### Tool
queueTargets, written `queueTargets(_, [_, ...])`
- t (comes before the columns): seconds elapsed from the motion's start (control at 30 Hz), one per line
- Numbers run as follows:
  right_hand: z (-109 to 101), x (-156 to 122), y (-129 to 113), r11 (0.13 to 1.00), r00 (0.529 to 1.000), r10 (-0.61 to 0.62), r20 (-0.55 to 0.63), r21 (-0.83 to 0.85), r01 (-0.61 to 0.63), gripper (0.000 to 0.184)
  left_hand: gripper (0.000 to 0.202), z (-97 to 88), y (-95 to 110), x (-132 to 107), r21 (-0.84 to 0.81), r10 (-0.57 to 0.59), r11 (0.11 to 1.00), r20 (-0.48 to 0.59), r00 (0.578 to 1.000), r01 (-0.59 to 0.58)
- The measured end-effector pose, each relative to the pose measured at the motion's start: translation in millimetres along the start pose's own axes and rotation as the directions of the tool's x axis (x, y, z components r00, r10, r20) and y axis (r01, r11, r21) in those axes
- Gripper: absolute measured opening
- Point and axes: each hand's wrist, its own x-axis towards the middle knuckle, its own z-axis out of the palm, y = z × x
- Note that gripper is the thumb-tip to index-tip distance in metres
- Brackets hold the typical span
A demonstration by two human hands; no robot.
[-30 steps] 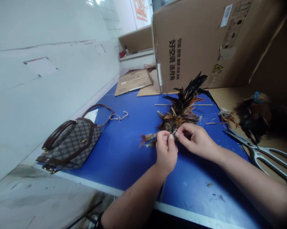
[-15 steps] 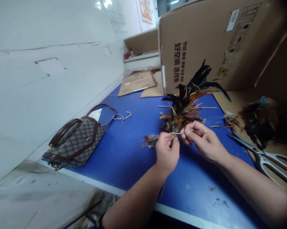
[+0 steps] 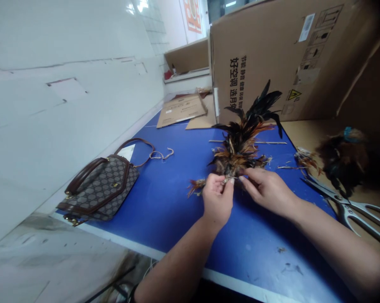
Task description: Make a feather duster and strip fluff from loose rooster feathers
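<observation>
We see the left hand (image 3: 218, 201) pinching the base of the feather bundle (image 3: 240, 147) by a pale thread (image 3: 235, 178); the right hand (image 3: 267, 188) has narrowed fingers, hold unclear. Beyond, over the blue table (image 3: 167, 198), plumes fan out, gathered; binding, we judge, is unfinished.

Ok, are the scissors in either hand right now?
No, the scissors lie off to the right, apart from the left hand and right hand, both at the feather bundle.

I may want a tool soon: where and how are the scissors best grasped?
Best, I'd judge, by the looped handles, coming from the near right. The scissors lie with handles toward the picture's right edge, while the pointed blades aim away to the left, close to a feather tuft.
</observation>
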Motion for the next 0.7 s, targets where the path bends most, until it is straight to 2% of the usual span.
queueTargets(0.1, [6,-2,3,0.996,0.998,-0.043,0.041,-0.077,0.046,0.032,0.021,-2.2,-2,-1,0.036,0.033,0.999,0.022,0.999,-0.034])
queueTargets(0.27, [6,-3,-7,0.995,0.992,-0.101,-0.071,0.021,0.102,0.043,0.012,-6.5,-4,-3,0.116,0.108,0.986,0.100,0.989,-0.120])
queueTargets(0.47, [4,-4,-25,0.989,0.988,-0.029,-0.152,0.137,0.050,0.051,0.010,-8.0,-4,-4,0.160,0.125,0.977,0.095,0.988,-0.139])
queueTargets(0.7, [11,-7,-32,0.987,0.979,-0.031,-0.202,0.149,0.062,0.047,0.009,-12.5,-10,-2,0.236,0.182,0.949,0.120,0.976,-0.207])
